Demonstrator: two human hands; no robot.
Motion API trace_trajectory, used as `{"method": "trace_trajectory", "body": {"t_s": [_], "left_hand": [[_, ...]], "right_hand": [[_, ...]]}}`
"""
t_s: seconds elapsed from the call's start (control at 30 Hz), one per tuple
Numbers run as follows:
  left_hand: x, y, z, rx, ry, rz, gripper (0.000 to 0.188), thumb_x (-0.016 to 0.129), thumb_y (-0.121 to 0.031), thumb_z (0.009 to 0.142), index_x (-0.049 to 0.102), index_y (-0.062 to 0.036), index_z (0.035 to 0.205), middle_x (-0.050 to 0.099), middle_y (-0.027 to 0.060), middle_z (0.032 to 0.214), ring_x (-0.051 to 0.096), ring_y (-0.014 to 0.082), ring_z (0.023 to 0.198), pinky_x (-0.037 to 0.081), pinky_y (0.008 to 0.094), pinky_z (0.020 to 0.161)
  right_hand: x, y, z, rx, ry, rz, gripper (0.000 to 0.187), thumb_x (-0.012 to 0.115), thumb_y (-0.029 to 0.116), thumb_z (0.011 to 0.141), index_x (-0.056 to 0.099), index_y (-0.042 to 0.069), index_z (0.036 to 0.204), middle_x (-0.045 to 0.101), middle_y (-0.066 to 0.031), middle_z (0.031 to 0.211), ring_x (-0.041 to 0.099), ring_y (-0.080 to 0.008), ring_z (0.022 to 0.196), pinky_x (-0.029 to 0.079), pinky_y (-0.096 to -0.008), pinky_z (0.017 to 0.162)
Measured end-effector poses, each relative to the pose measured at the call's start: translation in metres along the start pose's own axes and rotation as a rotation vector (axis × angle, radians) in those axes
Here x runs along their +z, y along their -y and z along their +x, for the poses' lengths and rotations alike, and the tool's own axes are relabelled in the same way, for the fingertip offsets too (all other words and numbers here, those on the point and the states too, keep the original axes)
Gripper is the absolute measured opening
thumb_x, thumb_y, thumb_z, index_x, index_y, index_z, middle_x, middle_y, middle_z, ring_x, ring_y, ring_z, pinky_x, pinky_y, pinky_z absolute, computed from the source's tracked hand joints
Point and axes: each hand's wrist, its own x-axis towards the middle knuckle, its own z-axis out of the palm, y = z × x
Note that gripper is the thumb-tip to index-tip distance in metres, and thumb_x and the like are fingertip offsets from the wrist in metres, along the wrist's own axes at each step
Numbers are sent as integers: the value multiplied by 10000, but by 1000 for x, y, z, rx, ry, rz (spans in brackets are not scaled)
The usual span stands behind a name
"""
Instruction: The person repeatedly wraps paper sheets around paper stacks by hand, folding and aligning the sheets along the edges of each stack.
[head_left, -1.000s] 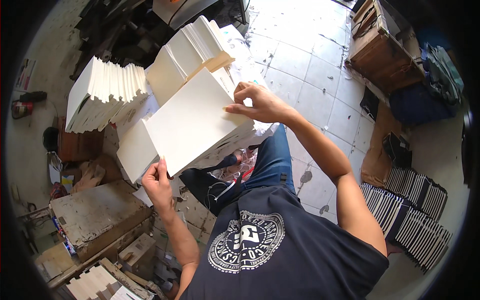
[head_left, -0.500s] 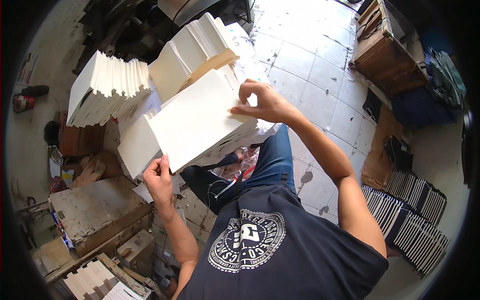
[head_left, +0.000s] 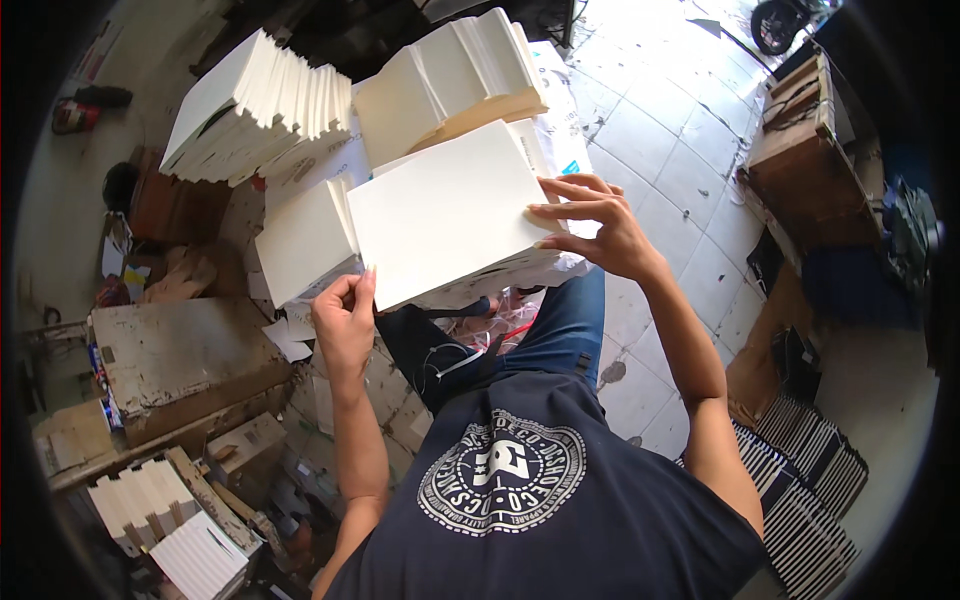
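A blank white sheet of paper (head_left: 450, 215) tops a thick paper stack in front of me. At its near left corner, my left hand (head_left: 345, 318) pinches the edge between thumb and bent fingers. Whether it grips one sheet or several I cannot tell. My right hand (head_left: 605, 228) rests at the sheet's right edge, fingers stretched and apart, their tips on the paper. Just left of the sheet is a cream paper block (head_left: 308, 240). Behind the sheet, a larger cream stack (head_left: 455, 80) leans in fanned sections.
A tall stack of bound-looking paper blocks (head_left: 260, 115) stands at the far left. A worn box (head_left: 185, 355) and more paper blocks (head_left: 150, 500) are at lower left. To the right are a wooden cabinet (head_left: 810, 165), the tiled floor (head_left: 650, 140) and rows of dark-covered books (head_left: 800, 500).
My right hand has gone from a curled pinch to spread fingers on the sheet's right edge. The left keeps its corner hold. The whole view has shifted slightly.
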Motion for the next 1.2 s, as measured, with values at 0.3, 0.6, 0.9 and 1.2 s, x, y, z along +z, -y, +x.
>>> {"method": "trace_trajectory", "body": {"t_s": [0.3, 0.6, 0.9, 1.2], "left_hand": [[-2, -5, -15, 16, -30, -36, 189, 721, -111, 920, 687, 34, 1037, 627, -10, 658, 544, 26, 610, 437, 196, 581], [15, 21, -51, 225, -137, -40, 386, 873, -61, 762, 631, 21, 1051, 721, 74, 848, 687, 109, 769, 557, 250, 732], [20, 21, -47, 138, -239, -97, 258, 868, -121, 786, 679, 11, 901, 714, 40, 792, 652, 72, 717, 521, 214, 676], [19, 17, -45, 140, -232, -81, 253, 866, -114, 785, 669, 10, 884, 712, 42, 778, 664, 76, 725, 531, 212, 690]], "right_hand": [[1, 3, 2, 17, -21, 22, 417, 855, 362, 741, 771, 256, 1135, 623, -48, 1379, 510, -253, 1294, 285, -487, 1114], [3, 8, 6, 0, -39, 43, 421, 871, 297, 714, 779, 211, 1116, 628, -79, 1368, 564, -290, 1247, 386, -472, 1079], [3, 12, 7, 8, -48, 19, 421, 871, 234, 709, 778, 170, 1115, 636, -100, 1352, 584, -300, 1221, 440, -471, 1058], [4, 8, 6, -2, -47, 19, 433, 874, 226, 707, 773, 157, 1122, 637, -110, 1348, 586, -298, 1221, 442, -470, 1064]]}}
